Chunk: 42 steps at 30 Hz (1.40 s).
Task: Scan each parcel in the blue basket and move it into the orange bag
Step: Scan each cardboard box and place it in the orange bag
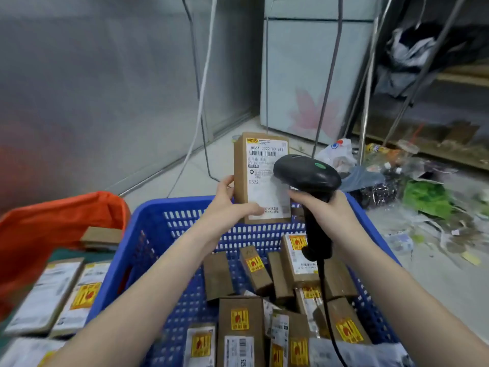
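Note:
My left hand grips a brown cardboard parcel upright above the far rim of the blue basket, its white label facing me. My right hand holds a black barcode scanner by the handle, its head close to the label's right side. Several brown parcels with yellow stickers lie in the basket. The orange bag sits open at the left, with several labelled parcels inside and one brown box near its back.
The scanner's black cable hangs down across the basket. Plastic bags and litter cover the floor at the right. A metal frame and a white appliance stand behind the basket.

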### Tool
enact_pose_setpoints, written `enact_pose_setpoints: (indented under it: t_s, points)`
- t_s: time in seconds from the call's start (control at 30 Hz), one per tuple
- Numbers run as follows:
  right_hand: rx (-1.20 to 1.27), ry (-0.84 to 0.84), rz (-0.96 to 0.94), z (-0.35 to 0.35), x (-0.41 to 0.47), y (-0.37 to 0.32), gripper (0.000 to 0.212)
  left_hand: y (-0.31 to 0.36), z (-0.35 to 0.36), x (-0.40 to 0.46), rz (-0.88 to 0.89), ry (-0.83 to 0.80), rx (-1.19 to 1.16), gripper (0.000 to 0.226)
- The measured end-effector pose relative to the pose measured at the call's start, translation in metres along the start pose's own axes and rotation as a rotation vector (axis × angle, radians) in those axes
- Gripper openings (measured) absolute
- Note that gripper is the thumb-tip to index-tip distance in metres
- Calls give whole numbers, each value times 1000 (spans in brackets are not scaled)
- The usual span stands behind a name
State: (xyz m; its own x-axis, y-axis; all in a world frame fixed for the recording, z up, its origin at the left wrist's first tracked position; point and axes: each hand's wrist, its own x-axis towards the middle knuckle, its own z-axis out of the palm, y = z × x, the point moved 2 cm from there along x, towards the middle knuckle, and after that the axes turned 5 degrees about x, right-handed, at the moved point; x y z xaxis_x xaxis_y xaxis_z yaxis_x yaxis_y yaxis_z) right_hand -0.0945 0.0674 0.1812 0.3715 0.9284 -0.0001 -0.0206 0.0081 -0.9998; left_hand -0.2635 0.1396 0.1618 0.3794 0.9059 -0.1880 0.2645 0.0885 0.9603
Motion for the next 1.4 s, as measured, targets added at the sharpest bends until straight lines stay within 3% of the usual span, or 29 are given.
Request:
enact_pose_setpoints:
  t_s: [0.1,0.17,0.3,0.53,0.73,0.83,1.2,1.4]
  points:
    - [87,-99,-21,27,-22,-19,22,8,-34,-29,55,-19,40,98]
    - [143,-147,-17,44,-36,-27,25,4,-53,-45,41,3,-4,96]
    - [167,-164,25,75,-56,-24,31,-12,-81,-69,-52,175,-169,51]
    - [161,-161,115,104,-74,7,19,-39,-100,-80,-58,320,-270,28]
    - [161,-161,122,105,-65,15,24,-40,-102,-72,25,401,-126,49]
    - [125,-157,105,103,-62,13,17,-41,-100,-70,33,390,-67,54]
    - [69,-204,96,92,-59,4,19,-38,-98,-72,66,376,6,52]
    - [78,-248,120,93,-62,3,9,-39,-97,-73,74,387,25,55]
